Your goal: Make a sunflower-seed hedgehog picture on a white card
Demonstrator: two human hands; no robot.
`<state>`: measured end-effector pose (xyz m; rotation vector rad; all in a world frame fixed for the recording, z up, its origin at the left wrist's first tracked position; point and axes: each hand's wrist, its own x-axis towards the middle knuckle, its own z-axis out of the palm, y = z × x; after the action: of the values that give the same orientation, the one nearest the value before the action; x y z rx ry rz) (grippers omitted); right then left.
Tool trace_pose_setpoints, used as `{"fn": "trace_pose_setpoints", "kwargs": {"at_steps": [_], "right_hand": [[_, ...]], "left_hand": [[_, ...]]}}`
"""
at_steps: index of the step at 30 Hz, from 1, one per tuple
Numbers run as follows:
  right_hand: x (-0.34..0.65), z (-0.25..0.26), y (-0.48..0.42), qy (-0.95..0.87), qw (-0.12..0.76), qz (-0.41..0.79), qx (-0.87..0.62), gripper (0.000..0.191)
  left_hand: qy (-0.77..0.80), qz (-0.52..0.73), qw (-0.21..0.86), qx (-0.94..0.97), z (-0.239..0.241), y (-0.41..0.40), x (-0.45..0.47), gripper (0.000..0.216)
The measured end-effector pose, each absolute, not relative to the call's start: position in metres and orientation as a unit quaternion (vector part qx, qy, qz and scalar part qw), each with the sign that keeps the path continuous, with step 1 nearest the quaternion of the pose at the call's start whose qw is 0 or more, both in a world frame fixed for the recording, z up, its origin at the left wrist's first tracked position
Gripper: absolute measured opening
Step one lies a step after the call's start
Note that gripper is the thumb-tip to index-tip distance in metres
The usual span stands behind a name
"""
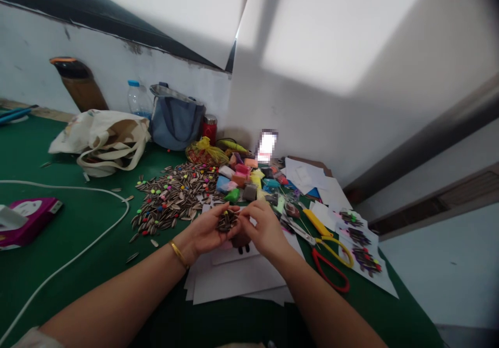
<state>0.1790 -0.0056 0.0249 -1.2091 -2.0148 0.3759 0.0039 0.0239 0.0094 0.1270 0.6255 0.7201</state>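
My left hand (pixel 206 231) is cupped around a small round piece stuck with sunflower seeds (pixel 227 221), held above a stack of white paper sheets (pixel 237 278). My right hand (pixel 263 227) meets it from the right, its fingers pinched at the edge of that seed piece. A gold bangle sits on my left wrist. Just behind my hands lies a wide heap of striped sunflower seeds (pixel 171 197) mixed with small coloured beads. Blocks of coloured modelling clay (pixel 244 179) lie beyond the hands.
Yellow scissors (pixel 325 233) and red scissors (pixel 331 272) lie right of the paper, beside finished seed shapes (pixel 360 246). A canvas tote (pixel 103 140), a blue bag (pixel 175 119), a water bottle (pixel 137 98) and a red can (pixel 209 128) stand by the wall. A white cable (pixel 78 254) crosses the green tabletop.
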Motion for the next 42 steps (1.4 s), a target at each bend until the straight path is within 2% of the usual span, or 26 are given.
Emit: {"fn": "trace_pose_setpoints", "kwargs": {"at_steps": [2, 5, 10, 15, 18, 26, 29, 34, 42], "right_hand": [[0.175, 0.025, -0.001, -0.746, 0.428, 0.183, -0.476, 0.012], [0.169, 0.021, 0.005, -0.717, 0.457, 0.208, -0.483, 0.012], [0.163, 0.011, 0.010, -0.713, 0.455, 0.207, -0.492, 0.009], [0.165, 0.008, 0.009, -0.696, 0.440, 0.242, -0.513, 0.010], [0.170, 0.006, 0.010, -0.700, 0.433, 0.268, -0.502, 0.011], [0.178, -0.002, 0.011, -0.713, 0.438, 0.239, -0.492, 0.010], [0.182, -0.005, 0.013, -0.730, 0.396, 0.230, -0.507, 0.011], [0.186, -0.012, 0.019, -0.821, 0.244, 0.203, -0.475, 0.011], [0.185, -0.015, 0.019, -0.848, 0.202, 0.147, -0.466, 0.012]], "left_hand": [[0.278, 0.325, 0.902, 0.050, 0.009, 0.023, 0.003, 0.020], [0.254, 0.298, 0.918, 0.069, 0.009, 0.021, 0.001, 0.015], [0.285, 0.333, 0.885, 0.155, 0.008, 0.019, 0.003, 0.012], [0.363, 0.388, 0.795, 0.293, 0.010, 0.020, 0.005, 0.024], [0.395, 0.384, 0.764, 0.337, 0.011, 0.020, 0.005, 0.028], [0.414, 0.361, 0.748, 0.372, 0.004, 0.025, 0.001, 0.028], [0.441, 0.388, 0.728, 0.353, -0.001, 0.031, 0.000, 0.026], [0.454, 0.417, 0.714, 0.332, -0.009, 0.038, -0.001, 0.022], [0.460, 0.411, 0.719, 0.319, -0.013, 0.038, 0.001, 0.022]]}}
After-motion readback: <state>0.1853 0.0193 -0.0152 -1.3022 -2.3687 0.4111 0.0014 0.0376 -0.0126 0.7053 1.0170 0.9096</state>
